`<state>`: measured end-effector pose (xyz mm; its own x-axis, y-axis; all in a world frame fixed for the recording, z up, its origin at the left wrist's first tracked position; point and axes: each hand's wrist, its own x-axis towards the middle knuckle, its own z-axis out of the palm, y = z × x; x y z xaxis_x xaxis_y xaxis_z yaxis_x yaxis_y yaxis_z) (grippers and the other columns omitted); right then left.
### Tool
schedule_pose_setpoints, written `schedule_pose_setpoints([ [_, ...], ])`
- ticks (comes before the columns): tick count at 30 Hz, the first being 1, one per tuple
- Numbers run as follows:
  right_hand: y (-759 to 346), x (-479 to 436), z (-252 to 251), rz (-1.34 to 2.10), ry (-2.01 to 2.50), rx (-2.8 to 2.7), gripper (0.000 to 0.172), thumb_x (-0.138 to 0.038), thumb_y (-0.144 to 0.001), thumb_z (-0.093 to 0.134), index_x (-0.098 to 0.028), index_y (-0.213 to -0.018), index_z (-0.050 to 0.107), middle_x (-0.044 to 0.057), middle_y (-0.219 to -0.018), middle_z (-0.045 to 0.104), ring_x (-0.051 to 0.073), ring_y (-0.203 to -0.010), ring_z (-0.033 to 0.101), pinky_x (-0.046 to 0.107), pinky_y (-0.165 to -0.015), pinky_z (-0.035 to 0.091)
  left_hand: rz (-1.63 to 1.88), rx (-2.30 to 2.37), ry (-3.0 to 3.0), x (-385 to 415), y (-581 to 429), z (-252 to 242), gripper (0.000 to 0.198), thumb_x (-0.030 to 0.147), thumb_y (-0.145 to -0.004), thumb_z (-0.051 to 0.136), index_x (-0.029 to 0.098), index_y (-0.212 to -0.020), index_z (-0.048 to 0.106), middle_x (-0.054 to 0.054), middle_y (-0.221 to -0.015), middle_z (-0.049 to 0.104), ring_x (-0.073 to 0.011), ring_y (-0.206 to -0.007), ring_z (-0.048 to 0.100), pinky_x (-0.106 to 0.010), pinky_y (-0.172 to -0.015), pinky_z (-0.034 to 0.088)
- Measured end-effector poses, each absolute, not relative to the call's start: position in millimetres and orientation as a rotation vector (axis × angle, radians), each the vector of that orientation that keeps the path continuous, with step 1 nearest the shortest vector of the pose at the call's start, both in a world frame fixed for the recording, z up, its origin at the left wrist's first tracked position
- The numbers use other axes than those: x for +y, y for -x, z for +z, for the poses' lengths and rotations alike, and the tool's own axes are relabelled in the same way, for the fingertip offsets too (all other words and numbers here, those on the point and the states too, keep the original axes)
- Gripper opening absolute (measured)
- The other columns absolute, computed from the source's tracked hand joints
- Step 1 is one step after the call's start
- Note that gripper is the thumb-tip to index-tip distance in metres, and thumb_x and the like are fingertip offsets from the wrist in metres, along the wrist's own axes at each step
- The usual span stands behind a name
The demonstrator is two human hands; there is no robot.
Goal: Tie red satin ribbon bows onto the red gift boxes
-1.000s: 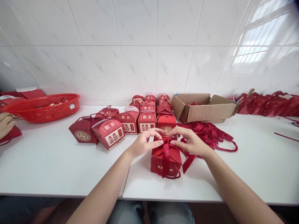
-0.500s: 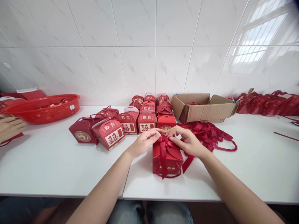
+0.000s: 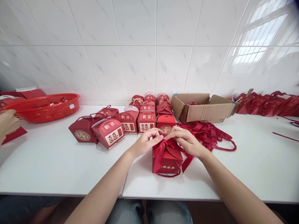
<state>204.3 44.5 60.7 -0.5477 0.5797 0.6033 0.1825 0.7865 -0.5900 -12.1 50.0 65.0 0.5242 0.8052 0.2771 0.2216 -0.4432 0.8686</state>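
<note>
A small red gift box [image 3: 167, 159] stands on the white table [image 3: 58, 165] in front of me, with a red ribbon [image 3: 161, 152] draped over its top and down its front. My left hand [image 3: 146, 141] pinches the ribbon at the top of the box from the left. My right hand [image 3: 185, 140] pinches the same ribbon from the right, fingertips almost touching those of the left hand. A red cord handle loops out under the box's front.
Several finished red gift boxes [image 3: 127, 123] stand in rows behind. An open cardboard carton [image 3: 203, 109] and a pile of loose red ribbons [image 3: 215, 135] lie to the right. A red plastic basin [image 3: 42, 107] sits far left, next to another person's hand [image 3: 8, 123]. Flat red boxes [image 3: 268, 104] line the far right.
Both my hands have drawn closer over the box top and the ribbon's loops have spread wider. The other person's hand at the left edge has shifted.
</note>
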Motion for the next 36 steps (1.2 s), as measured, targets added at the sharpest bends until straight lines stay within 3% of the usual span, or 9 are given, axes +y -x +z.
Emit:
schedule_pose_setpoints([
  [9,-206.1,43.5,61.0,0.621,0.479,-2.187,0.036,-0.028,-0.096,0.035,-0.02,-0.104,0.069,0.004,-0.077,0.056,0.016,-0.069,0.049,0.03,-0.067,0.042,0.926,0.801,-1.91,48.3,13.1,68.3,0.03,0.035,-0.086,0.056,0.017,-0.063,0.048,-0.007,-0.108,0.057,-0.0196,-0.104,0.056,-0.035,-0.098,0.036],
  [20,-212.7,41.4,68.6,0.715,0.457,-2.29,0.039,-0.021,-0.091,0.037,-0.017,-0.085,0.075,0.002,-0.06,0.052,0.013,-0.06,0.043,0.03,-0.065,0.038,0.969,0.875,-1.889,51.9,13.4,65.5,0.031,0.037,-0.086,0.056,0.017,-0.063,0.047,-0.006,-0.107,0.058,-0.0204,-0.104,0.053,-0.037,-0.098,0.034],
  [27,-215.1,40.5,71.4,0.744,0.452,-2.302,0.038,-0.015,-0.088,0.037,-0.015,-0.082,0.075,0.003,-0.063,0.055,0.013,-0.061,0.043,0.029,-0.062,0.037,0.999,0.909,-1.871,53.8,14.2,63.6,0.03,0.037,-0.085,0.055,0.018,-0.063,0.048,-0.006,-0.108,0.057,-0.0212,-0.106,0.052,-0.036,-0.098,0.033],
  [36,-213.1,41.4,67.7,0.647,0.512,-2.185,0.034,-0.007,-0.078,0.041,-0.017,-0.078,0.073,0.002,-0.066,0.05,0.013,-0.061,0.044,0.027,-0.06,0.037,1.041,0.906,-1.922,45.6,7.3,67.5,0.041,0.034,-0.08,0.061,0.019,-0.055,0.032,-0.006,-0.098,0.062,-0.0176,-0.089,0.056,-0.033,-0.085,0.039],
])
